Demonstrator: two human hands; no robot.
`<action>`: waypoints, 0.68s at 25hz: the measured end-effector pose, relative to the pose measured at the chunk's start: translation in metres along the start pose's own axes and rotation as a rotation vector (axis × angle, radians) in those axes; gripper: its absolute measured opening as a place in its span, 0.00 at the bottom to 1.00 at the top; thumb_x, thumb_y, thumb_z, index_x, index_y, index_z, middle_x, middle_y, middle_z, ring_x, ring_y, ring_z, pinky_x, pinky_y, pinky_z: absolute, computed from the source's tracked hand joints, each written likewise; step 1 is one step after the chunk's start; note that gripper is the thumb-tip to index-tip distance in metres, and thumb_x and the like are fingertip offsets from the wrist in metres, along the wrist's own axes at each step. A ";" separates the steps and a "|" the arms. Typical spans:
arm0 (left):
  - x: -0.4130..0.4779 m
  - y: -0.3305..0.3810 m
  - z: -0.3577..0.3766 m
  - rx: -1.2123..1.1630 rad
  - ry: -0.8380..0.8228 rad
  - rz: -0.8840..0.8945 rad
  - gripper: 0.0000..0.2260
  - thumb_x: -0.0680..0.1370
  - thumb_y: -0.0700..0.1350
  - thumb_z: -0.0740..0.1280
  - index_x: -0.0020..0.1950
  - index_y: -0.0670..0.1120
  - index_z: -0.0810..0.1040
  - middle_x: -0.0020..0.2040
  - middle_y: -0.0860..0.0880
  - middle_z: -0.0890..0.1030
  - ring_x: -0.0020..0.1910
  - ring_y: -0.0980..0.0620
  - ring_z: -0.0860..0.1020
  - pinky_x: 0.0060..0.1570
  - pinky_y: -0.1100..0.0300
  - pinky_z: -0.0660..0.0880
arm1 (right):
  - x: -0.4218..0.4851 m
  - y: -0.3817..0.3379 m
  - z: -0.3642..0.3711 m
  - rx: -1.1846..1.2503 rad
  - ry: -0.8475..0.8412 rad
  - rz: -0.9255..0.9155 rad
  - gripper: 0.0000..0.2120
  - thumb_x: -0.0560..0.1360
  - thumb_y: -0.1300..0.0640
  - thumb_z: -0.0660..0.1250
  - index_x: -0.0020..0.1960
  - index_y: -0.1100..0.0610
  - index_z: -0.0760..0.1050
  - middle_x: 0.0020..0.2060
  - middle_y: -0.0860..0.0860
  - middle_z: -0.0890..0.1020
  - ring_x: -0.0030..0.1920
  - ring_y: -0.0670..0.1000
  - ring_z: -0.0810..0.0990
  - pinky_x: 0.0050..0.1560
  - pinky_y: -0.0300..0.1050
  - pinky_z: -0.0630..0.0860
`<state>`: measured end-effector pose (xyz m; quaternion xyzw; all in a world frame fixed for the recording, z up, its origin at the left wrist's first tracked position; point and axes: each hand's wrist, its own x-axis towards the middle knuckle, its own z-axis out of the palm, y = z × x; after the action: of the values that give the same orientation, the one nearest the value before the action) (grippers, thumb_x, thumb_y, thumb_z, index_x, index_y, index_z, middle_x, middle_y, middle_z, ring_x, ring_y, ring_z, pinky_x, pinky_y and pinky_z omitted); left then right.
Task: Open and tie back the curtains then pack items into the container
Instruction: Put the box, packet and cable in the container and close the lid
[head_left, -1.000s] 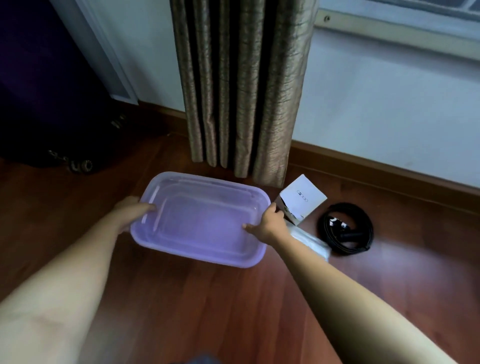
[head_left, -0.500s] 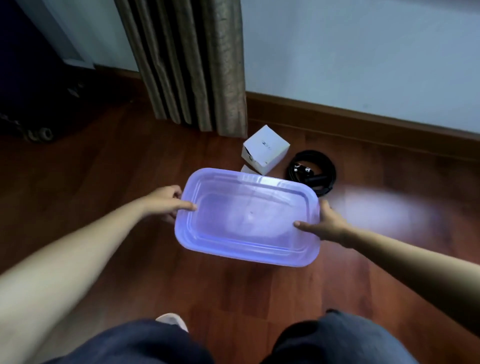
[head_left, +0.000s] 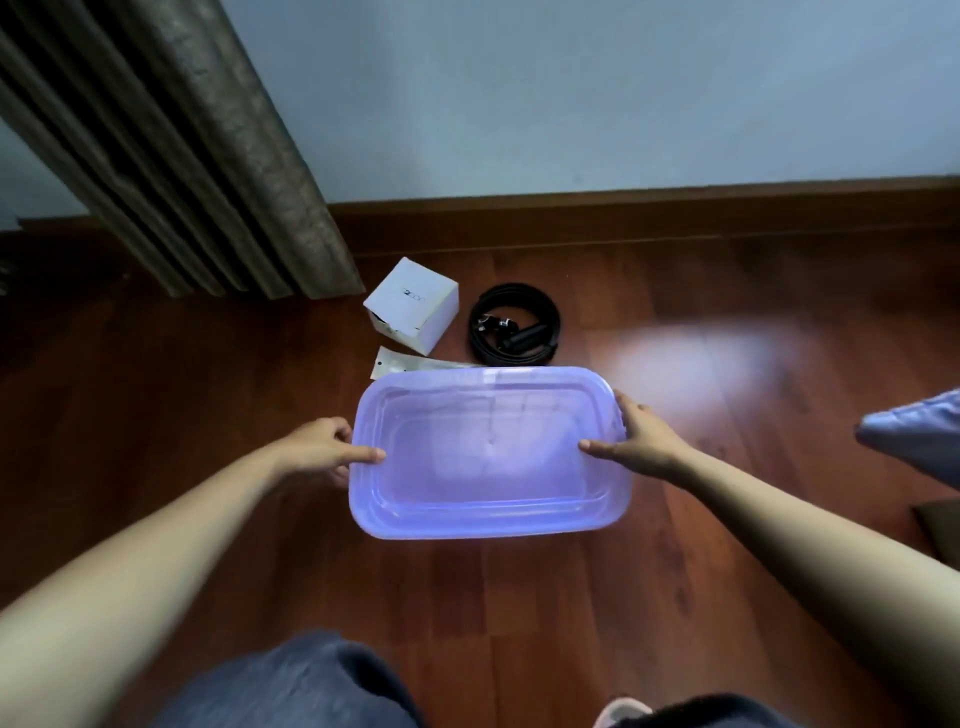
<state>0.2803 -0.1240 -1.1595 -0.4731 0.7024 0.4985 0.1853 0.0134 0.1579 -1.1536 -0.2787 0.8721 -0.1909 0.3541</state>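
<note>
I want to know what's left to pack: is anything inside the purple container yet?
No. The purple container looks empty; only its bare bottom shows through. Its far rim covers part of a flat white packet.

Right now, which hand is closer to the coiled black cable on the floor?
Right. The right hand grips the purple container's right end, just below and right of the black cable. The left hand grips the opposite end, across the container from it.

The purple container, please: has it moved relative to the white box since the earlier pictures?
Yes. The purple container, held by both hands, has come toward the person; the white box now lies beyond its far rim rather than beside it.
</note>
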 end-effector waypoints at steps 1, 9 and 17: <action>-0.001 0.003 0.001 0.003 -0.016 -0.014 0.21 0.67 0.51 0.77 0.46 0.40 0.70 0.33 0.44 0.78 0.30 0.49 0.76 0.26 0.62 0.74 | -0.001 0.003 0.000 0.012 0.003 -0.005 0.37 0.67 0.46 0.75 0.70 0.55 0.64 0.63 0.55 0.75 0.64 0.57 0.71 0.61 0.50 0.71; 0.022 0.024 0.002 0.358 0.297 0.209 0.26 0.73 0.61 0.66 0.62 0.44 0.75 0.57 0.44 0.79 0.51 0.48 0.77 0.45 0.59 0.69 | 0.005 0.017 0.006 0.100 0.000 -0.015 0.41 0.63 0.41 0.75 0.71 0.47 0.62 0.62 0.53 0.75 0.63 0.55 0.72 0.62 0.56 0.72; 0.030 0.039 -0.004 0.438 0.252 0.174 0.20 0.74 0.59 0.67 0.52 0.43 0.78 0.49 0.44 0.81 0.44 0.49 0.74 0.40 0.59 0.67 | 0.011 0.025 0.007 -0.013 0.017 -0.031 0.43 0.65 0.41 0.74 0.73 0.53 0.59 0.65 0.55 0.72 0.66 0.56 0.68 0.62 0.51 0.69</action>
<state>0.2340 -0.1400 -1.1591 -0.4179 0.8491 0.2858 0.1506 0.0031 0.1690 -1.1771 -0.2928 0.8719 -0.1931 0.3417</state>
